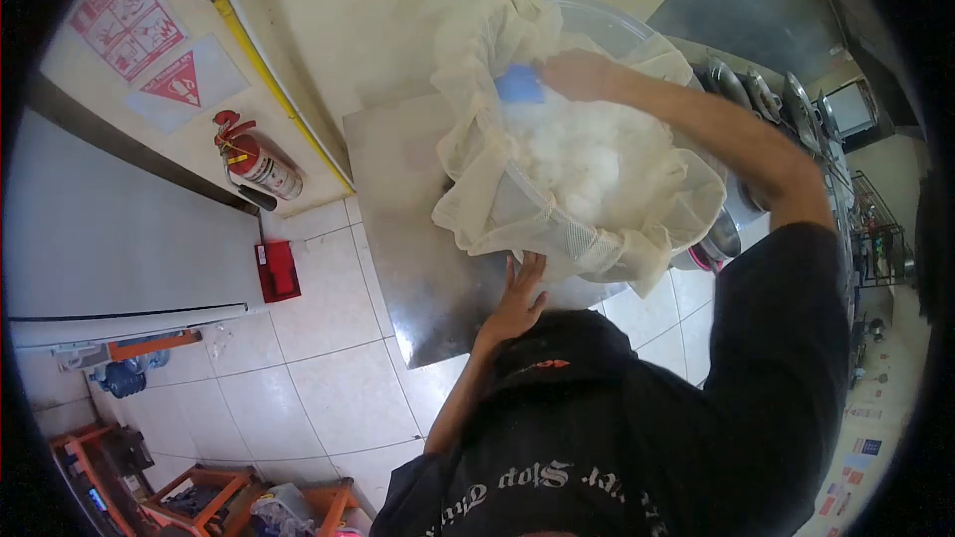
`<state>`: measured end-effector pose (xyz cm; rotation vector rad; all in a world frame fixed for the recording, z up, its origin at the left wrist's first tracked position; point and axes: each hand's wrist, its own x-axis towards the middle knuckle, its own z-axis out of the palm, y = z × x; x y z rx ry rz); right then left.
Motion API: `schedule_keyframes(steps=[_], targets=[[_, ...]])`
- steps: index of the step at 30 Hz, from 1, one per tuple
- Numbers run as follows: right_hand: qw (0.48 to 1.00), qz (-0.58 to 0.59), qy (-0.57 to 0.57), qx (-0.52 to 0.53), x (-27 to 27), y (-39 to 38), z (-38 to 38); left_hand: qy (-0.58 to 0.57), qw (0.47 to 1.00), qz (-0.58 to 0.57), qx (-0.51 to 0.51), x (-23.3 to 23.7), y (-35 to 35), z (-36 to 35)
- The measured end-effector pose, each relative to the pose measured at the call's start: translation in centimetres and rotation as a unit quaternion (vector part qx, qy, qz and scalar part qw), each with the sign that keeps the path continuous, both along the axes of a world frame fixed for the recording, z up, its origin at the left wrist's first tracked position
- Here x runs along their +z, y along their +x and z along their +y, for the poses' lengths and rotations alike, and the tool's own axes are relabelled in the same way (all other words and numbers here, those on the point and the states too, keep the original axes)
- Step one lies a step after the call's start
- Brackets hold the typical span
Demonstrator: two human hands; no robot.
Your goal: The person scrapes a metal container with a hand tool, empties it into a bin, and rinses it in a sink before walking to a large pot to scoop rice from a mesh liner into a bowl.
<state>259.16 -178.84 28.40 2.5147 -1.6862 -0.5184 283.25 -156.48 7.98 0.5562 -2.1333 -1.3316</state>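
A large basket (572,239) with woven or mesh sides stands before me, lined with pale cloth (473,184) that hangs over its rim. Inside lies a steaming white mass (597,164) that looks like cooked rice. My right hand (582,75) reaches over the far side, closed on a flat blue scraper-like tool (520,85); its exact kind is blurred by steam. Against the near side of the basket rests my left hand (515,303), fingers stretched out and touching the cloth, with nothing visible in them.
The basket stands on a metal table (408,209). A fire extinguisher (257,159) hangs on the wall at left, near a yellow pipe (269,70). Pot lids (761,94) line the right side. A red box (278,271) sits on the tiled floor.
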Motion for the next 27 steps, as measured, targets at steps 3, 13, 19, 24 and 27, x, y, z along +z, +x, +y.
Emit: schedule_keyframes(steps=[3, 13, 19, 24, 27], targets=[[0.989, 0.053, 0.071, 0.120, 3.3, -1.1, 1.3, -0.033, 0.999, -0.015, 0.010, 0.0, -0.1, -0.9], [0.991, 0.052, 0.116, 0.048, 1.8, -2.0, 2.8, -0.027, 0.999, -0.012, 0.039, 0.3, -0.7, -0.1], [0.994, 0.017, 0.112, -0.007, 3.7, -9.6, 2.0, -0.010, 0.998, 0.005, 0.055, 0.1, -0.8, -0.1], [0.983, 0.012, 0.160, -0.091, -1.0, -11.6, 8.1, 0.003, 0.997, 0.008, 0.076, 1.2, -0.8, 0.5], [0.996, -0.065, 0.050, 0.029, 2.1, -11.8, 11.0, 0.050, 0.995, -0.040, 0.072, 1.0, -0.4, 0.5]])
